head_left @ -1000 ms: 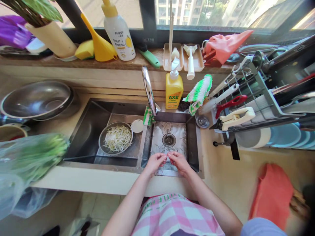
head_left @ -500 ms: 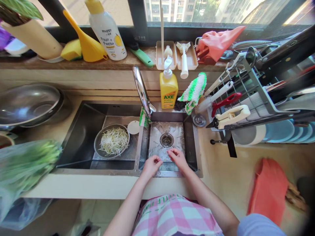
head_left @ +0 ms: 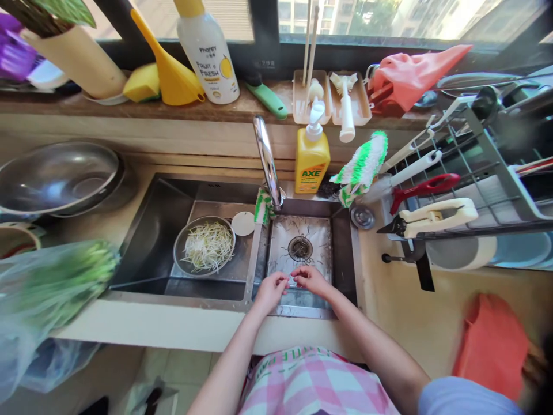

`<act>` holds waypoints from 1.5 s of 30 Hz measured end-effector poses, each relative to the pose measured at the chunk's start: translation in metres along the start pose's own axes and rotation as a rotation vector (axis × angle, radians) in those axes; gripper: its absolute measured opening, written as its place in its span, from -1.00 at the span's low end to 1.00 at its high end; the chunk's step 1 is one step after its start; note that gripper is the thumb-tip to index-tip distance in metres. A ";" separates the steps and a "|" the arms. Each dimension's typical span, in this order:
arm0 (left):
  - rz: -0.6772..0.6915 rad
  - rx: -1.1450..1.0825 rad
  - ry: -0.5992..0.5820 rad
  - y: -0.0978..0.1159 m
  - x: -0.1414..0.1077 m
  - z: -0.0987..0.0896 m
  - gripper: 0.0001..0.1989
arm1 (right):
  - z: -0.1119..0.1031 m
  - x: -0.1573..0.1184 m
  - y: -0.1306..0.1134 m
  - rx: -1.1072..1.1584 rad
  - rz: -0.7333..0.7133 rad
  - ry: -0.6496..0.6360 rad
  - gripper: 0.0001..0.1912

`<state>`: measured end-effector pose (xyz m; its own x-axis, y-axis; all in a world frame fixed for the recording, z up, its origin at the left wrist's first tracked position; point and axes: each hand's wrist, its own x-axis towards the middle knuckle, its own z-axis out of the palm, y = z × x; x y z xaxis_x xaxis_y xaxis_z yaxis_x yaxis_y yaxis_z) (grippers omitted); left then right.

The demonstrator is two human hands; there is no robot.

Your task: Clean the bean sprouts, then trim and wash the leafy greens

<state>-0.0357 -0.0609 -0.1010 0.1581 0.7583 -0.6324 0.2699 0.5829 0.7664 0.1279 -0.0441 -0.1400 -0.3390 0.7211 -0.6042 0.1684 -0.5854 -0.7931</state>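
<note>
My left hand (head_left: 272, 289) and my right hand (head_left: 311, 280) are both over the near part of the small right sink basin (head_left: 343, 259). Their fingertips almost meet. Fingers and thumb are pinched together on each hand; anything between them is too small to make out. Just beyond the hands lies the drain (head_left: 300, 248), with thin dark scraps scattered around it on the wet basin floor. In the larger left basin (head_left: 144, 230) stands a round metal bowl (head_left: 178, 260) heaped with bean sprouts (head_left: 208, 246). A white round lid-like disc (head_left: 243, 223) lies beside the bowl.
A chrome faucet (head_left: 266, 161) rises behind the divider, with a yellow soap bottle (head_left: 311, 161) beside it. Metal pans (head_left: 60, 176) and bagged greens (head_left: 64, 282) occupy the left counter. On the right are a wire rack (head_left: 479, 155) of utensils and a red cloth-like item (head_left: 492, 346).
My right hand has come down and nearer to my left, so the fingertips are closer together. The view has turned slightly left. The bowl of sprouts stays in place.
</note>
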 end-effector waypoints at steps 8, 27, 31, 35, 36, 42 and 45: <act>-0.056 -0.166 0.079 0.031 -0.009 -0.036 -0.75 | -0.009 -0.015 0.007 0.047 0.022 0.174 -0.72; -0.171 1.221 0.480 0.020 0.030 -0.265 -0.60 | 0.006 -0.086 0.008 -0.388 -0.131 0.647 -0.70; 0.015 1.184 0.507 0.030 0.022 -0.250 -0.67 | 0.010 -0.100 0.004 -0.307 -0.155 0.759 -0.65; 0.270 0.890 0.553 0.031 0.010 -0.214 -0.74 | 0.013 -0.111 0.006 -0.135 -0.173 0.836 -0.62; 0.314 0.738 0.561 0.028 0.005 -0.200 -0.73 | 0.013 -0.113 0.007 -0.081 -0.176 0.844 -0.62; 0.398 0.155 0.418 0.002 -0.035 -0.110 -0.61 | 0.000 -0.115 0.011 0.071 -0.179 0.784 -0.62; 0.416 0.315 0.342 0.000 -0.053 -0.097 -0.69 | -0.013 -0.108 0.011 0.060 -0.157 0.708 -0.64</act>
<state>-0.1367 -0.0730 -0.0567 0.0108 0.9843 -0.1764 0.5265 0.1444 0.8378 0.1787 -0.1234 -0.0847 0.3288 0.8534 -0.4045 0.1089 -0.4597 -0.8814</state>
